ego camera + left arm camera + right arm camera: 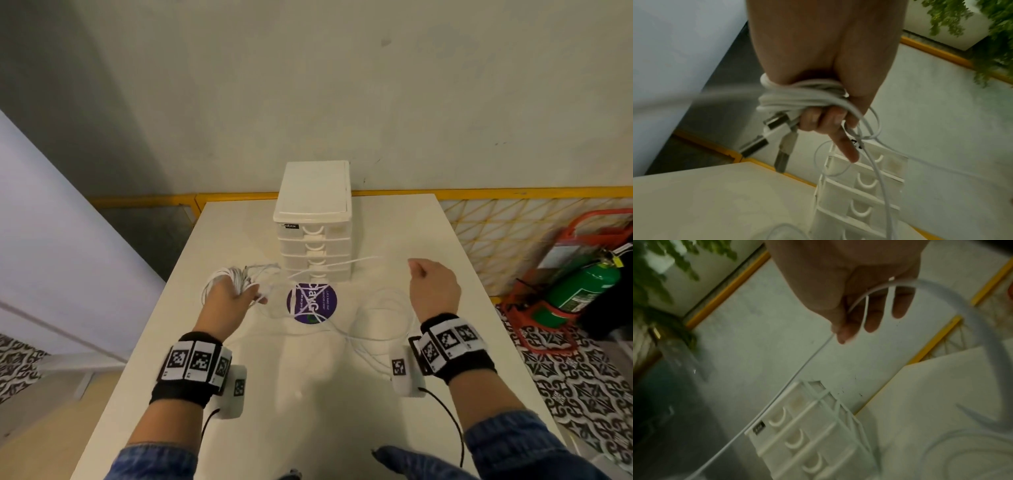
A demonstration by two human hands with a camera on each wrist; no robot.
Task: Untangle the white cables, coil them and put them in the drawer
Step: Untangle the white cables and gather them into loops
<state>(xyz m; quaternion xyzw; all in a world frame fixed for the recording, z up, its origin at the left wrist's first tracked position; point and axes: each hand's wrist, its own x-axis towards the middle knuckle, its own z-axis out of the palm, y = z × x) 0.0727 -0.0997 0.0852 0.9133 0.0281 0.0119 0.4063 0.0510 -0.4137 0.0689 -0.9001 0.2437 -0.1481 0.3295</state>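
My left hand (pixel 236 294) grips a bundle of white cable (pixel 230 277) wound round its fingers; in the left wrist view the white cable coil (pixel 801 95) wraps the hand and two USB plugs (pixel 764 138) hang from it. My right hand (pixel 432 286) pinches a single white cable strand (pixel 813 353) that stretches left, passing in front of the white drawer unit (pixel 313 219). Loose white cable loops (pixel 373 329) lie on the table between my wrists. All drawers look closed.
A round purple sticker (pixel 311 303) lies on the white table (pixel 239 428) in front of the drawer unit. A green fire extinguisher (pixel 582 291) in a red stand sits on the floor at the right. A yellow railing (pixel 513 192) runs behind the table.
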